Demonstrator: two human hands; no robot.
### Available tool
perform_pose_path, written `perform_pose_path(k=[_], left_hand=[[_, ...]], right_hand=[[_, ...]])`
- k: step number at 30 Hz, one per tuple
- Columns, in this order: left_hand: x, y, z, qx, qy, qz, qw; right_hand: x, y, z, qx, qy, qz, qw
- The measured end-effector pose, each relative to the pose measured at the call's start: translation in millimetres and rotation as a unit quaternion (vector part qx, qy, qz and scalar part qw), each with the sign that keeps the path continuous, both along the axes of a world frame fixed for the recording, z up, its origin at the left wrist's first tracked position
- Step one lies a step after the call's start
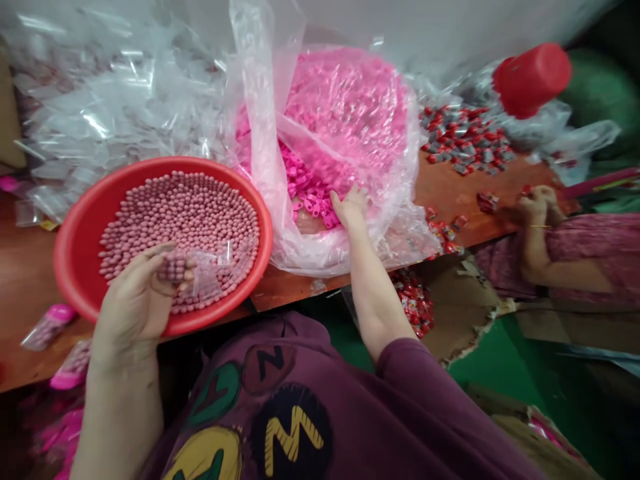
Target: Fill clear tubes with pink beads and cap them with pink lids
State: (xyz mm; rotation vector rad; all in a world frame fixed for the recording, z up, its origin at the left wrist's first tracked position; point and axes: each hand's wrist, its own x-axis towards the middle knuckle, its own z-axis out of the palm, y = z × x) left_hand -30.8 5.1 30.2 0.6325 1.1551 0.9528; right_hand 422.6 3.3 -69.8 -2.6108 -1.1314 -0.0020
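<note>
Left hand (137, 300) over red basin (75, 233), fingers (167, 257) closed on clear packet (200, 273) of pink beads — right hand (350, 207) inside big bag (330, 147), fingers curled into pink caps (313, 193) directly beneath, grip unclear; nearer them than left.

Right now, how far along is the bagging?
Done: a few filled packets with pink caps lie at the table's left edge. In hand: the left hand holds a small clear bag part-filled with pink beads over the red basin; the right hand is in the sack of pink plastic parts. Left: the basin looks well stocked, and empty bags are piled behind.
</note>
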Motion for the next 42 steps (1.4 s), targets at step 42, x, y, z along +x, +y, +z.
perform_pose_path(k=[42], left_hand=[[24,-1,-19.0,0.115,-0.063,0.040,0.991]], right_hand=[[-276,1,44.4,0.349,0.481,0.341,0.728]])
